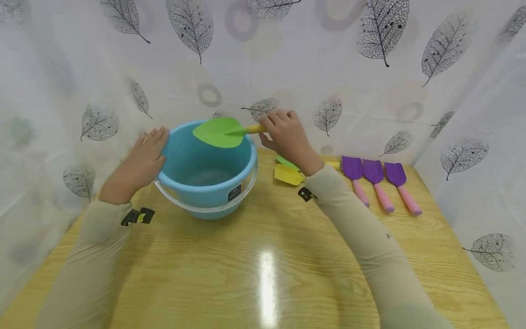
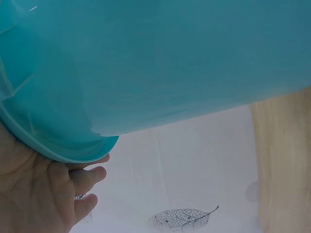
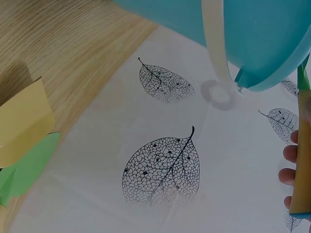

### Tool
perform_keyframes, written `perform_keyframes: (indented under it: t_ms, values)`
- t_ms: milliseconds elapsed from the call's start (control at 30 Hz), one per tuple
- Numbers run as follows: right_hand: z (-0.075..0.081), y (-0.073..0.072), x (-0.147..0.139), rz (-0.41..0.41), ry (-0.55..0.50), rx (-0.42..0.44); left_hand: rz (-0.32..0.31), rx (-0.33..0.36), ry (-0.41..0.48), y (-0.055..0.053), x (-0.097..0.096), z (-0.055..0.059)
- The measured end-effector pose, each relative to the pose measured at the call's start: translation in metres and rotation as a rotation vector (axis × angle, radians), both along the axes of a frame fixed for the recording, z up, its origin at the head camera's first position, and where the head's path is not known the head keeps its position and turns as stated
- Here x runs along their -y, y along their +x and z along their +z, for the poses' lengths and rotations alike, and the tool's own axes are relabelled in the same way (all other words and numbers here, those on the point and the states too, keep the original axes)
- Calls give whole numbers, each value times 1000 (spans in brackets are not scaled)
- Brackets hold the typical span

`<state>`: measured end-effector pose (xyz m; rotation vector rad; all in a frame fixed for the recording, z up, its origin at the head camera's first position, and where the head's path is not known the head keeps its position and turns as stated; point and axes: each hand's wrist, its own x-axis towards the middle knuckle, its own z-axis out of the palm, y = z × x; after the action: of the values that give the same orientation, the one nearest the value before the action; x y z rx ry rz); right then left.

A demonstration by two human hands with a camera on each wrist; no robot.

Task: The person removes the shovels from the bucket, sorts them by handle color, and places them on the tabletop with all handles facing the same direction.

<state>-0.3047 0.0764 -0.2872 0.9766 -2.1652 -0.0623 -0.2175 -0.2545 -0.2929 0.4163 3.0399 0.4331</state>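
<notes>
A toy shovel (image 1: 219,132) with a rounded green blade and a yellow handle is held over the mouth of a blue bucket (image 1: 205,201). My right hand (image 1: 285,135) grips it by the handle (image 3: 303,160), the blade pointing left. On the bucket's left rim rests my left hand (image 1: 141,162), its fingers fairly straight; in the left wrist view the palm (image 2: 34,194) lies against the outside of the rim (image 2: 73,158). The bucket stands upright on the table, its white carrying handle (image 1: 197,209) hanging down at the front.
Right of the bucket lie a yellow shovel (image 1: 289,174) and a green blade (image 1: 287,162), partly hidden by my right arm. Farther right are three purple shovels (image 1: 374,171) with pink handles. A leaf-patterned curtain (image 1: 287,59) borders the wooden table (image 1: 205,274) at the back and sides.
</notes>
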Motion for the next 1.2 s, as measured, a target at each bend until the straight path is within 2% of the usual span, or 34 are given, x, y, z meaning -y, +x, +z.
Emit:
perform_keyframes:
  t_ms: [400,833,1200]
  values:
    - [-2,4,-31,-38,-47,22,-4,-8,9,1,-2,1]
    - [-12,7,-73,-81,-72,33,-10,-12,17,0,-1,-1]
    - [-26,11,-97,-97,-95,54,-13,-30,31,1,-1,-2]
